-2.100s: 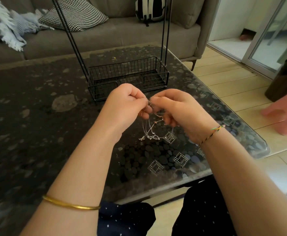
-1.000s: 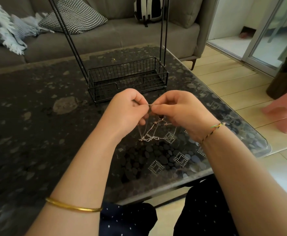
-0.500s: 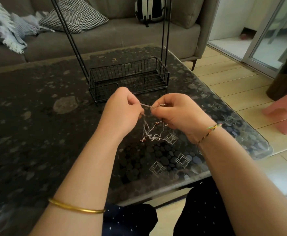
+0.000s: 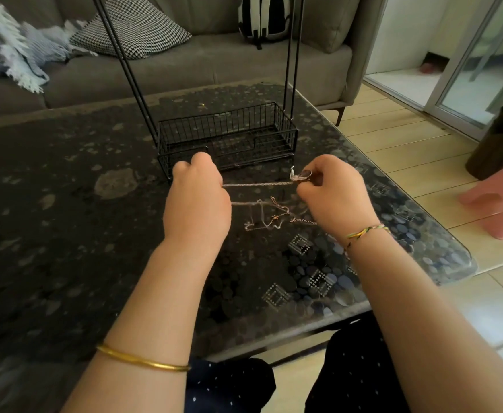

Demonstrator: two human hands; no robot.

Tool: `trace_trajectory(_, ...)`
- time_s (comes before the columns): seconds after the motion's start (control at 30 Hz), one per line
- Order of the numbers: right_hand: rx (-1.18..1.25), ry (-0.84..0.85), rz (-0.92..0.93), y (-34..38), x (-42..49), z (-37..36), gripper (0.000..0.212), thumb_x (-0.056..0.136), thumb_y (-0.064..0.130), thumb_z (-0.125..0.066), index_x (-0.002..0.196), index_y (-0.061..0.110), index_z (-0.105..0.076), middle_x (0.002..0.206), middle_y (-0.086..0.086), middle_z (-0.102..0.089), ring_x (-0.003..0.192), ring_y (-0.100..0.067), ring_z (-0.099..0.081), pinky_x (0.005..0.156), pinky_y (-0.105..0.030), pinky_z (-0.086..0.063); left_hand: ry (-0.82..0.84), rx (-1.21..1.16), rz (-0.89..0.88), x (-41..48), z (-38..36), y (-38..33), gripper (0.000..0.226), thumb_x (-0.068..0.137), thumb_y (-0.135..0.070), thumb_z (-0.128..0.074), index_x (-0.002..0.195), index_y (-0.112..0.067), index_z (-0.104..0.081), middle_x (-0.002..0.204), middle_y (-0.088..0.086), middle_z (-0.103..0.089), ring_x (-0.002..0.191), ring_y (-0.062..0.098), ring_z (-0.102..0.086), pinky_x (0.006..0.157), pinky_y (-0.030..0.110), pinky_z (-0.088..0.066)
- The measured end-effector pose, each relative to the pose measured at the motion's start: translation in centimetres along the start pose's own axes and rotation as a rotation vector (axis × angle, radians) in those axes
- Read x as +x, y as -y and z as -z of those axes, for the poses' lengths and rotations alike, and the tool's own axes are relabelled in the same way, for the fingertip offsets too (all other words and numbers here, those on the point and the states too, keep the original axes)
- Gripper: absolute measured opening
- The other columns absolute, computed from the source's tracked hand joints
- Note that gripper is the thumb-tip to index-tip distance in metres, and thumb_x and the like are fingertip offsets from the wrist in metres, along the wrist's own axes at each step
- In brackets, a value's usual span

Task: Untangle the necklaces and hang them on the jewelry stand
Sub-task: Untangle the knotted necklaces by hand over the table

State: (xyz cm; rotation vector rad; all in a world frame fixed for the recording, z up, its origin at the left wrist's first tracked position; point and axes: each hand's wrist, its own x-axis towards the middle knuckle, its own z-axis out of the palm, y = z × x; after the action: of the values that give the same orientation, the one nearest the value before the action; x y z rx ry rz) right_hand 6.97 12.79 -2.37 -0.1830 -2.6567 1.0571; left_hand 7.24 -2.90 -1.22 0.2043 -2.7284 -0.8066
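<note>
1. At frame centre, the left hand [image 4: 196, 201] is gripping and the right hand [image 4: 333, 195] is pinching a silver chain [image 4: 259, 184], holding it taut.
2. The tangled necklaces [image 4: 274, 217] are hanging just below it, in front of the jewelry stand [image 4: 226, 135].

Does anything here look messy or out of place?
Yes: the necklaces are knotted together. One silver chain is pulled taut between the left hand and right hand; the rest form a snarl below it. Nothing else stands out.

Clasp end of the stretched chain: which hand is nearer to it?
Right. The right hand pinches the clasp end; the left hand grips the chain at the other end of the taut stretch, off to its left.
</note>
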Motion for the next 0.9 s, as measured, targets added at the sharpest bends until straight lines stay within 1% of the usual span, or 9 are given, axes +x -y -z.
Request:
trace_trajectory(0.1,0.027,-0.059,-0.011,-0.1,0.2,0.2,0.014,0.085,0.011,-0.051,0.098,0.012,-0.056,0.089,-0.001,-0.054,0.085,-0.02,-0.051,0.07,-0.031,-0.04,0.039,0.123,0.068,0.1,-0.2,0.0,0.018,0.092,-0.007,-0.052,0.108,-0.013,-0.057,0.117,0.008,-0.048,0.079,0.017,-0.048,0.067,0.03,-0.037)
trace_trajectory(0.23,0.091,-0.07,-0.078,-0.1,0.1,-0.2,0.01,0.088,0.007,-0.045,0.093,0.016,-0.046,0.098,-0.008,-0.058,0.086,-0.03,-0.061,0.077,-0.045,-0.052,0.02,0.062,0.131,0.4,-0.3,0.0,0.016,0.093,-0.009,-0.047,0.103,-0.007,-0.059,0.113,0.011,-0.053,0.085,0.022,-0.057,0.061,0.034,-0.043)
trace_trajectory(0.3,0.214,-0.062,-0.161,-0.1,0.1,-0.3,0.01,0.091,0.006,-0.04,0.094,0.014,-0.045,0.098,-0.01,-0.059,0.069,-0.024,-0.065,0.063,-0.038,-0.055,0.025,-0.249,0.252,0.6,-0.3,-0.2,0.015,0.096,-0.008,-0.042,0.097,-0.005,-0.056,0.104,0.01,-0.059,0.086,0.021,-0.062,0.065,0.035,-0.053)
trace_trajectory(0.37,0.46,-0.035,-0.323,-0.1,0.2,-0.2,0.011,0.095,0.006,-0.036,0.096,0.012,-0.045,0.091,-0.009,-0.057,0.04,-0.007,-0.056,0.039,-0.021,-0.045,0.074,-0.702,0.481,0.7,0.4,-0.9,0.015,0.098,-0.003,-0.038,0.093,-0.008,-0.051,0.092,0.008,-0.059,0.081,0.018,-0.066,0.071,0.033,-0.057)
trace_trajectory(0.47,0.846,0.008,-0.547,0.2,0.4,-0.2,0.013,0.097,0.004,-0.035,0.09,0.01,-0.044,0.078,-0.008,-0.054,0.03,-0.005,-0.046,0.031,-0.015,-0.032,0.1,-0.98,0.64,0.8,0.8,-1.1,0.023,0.096,0.004,-0.035,0.085,-0.009,-0.05,0.08,0.007,-0.053,0.066,0.013,-0.059,0.067,0.031,-0.056)
trace_trajectory(0.57,1.072,-0.021,-0.658,0.5,0.6,-0.3,0.019,0.099,0.006,-0.034,0.083,0.011,-0.042,0.075,-0.01,-0.052,0.031,-0.007,-0.05,0.032,-0.013,-0.034,0.119,-0.917,0.628,0.9,0.7,-0.9,0.022,0.096,0.002,-0.037,0.087,-0.012,-0.052,0.079,0.005,-0.051,0.057,0.009,-0.042,0.056,0.026,-0.049)
trace_trajectory(0.7,1.24,0.002,-0.72,0.8,0.5,-0.3,0.007,0.1,0.01,-0.037,0.101,0.005,-0.042,0.078,-0.012,-0.053,0.038,-0.013,-0.062,0.036,-0.018,-0.047,0.178,-0.689,0.534,1.0,0.3,-0.4,0.015,0.097,-0.012,-0.043,0.105,-0.015,-0.056,0.079,0.003,-0.059,0.056,0.009,-0.043,0.05,0.024,-0.042)
trace_trajectory(0.8,1.301,0.035,-0.722,0.9,0.6,-0.2,0.015,0.099,0.017,-0.041,0.101,0.003,-0.044,0.084,-0.014,-0.056,0.053,-0.021,-0.068,0.045,-0.026,-0.055,0.231,-0.582,0.485,0.9,0.1,-0.5,0.017,0.099,-0.019,-0.042,0.101,-0.012,-0.057,0.074,0.004,-0.06,0.053,0.012,-0.043,0.052,0.026,-0.041)
trace_trajectory(0.9,1.287,0.07,-0.71,0.8,0.6,-0.2,0.026,0.098,0.024,-0.044,0.111,0.002,-0.046,0.092,-0.017,-0.058,0.066,-0.024,-0.069,0.052,-0.028,-0.058,0.264,-0.56,0.463,0.8,0.0,-0.6,0.031,0.101,-0.029,-0.036,0.091,-0.01,-0.057,0.067,0.004,-0.058,0.049,0.013,-0.042,0.052,0.026,-0.04)
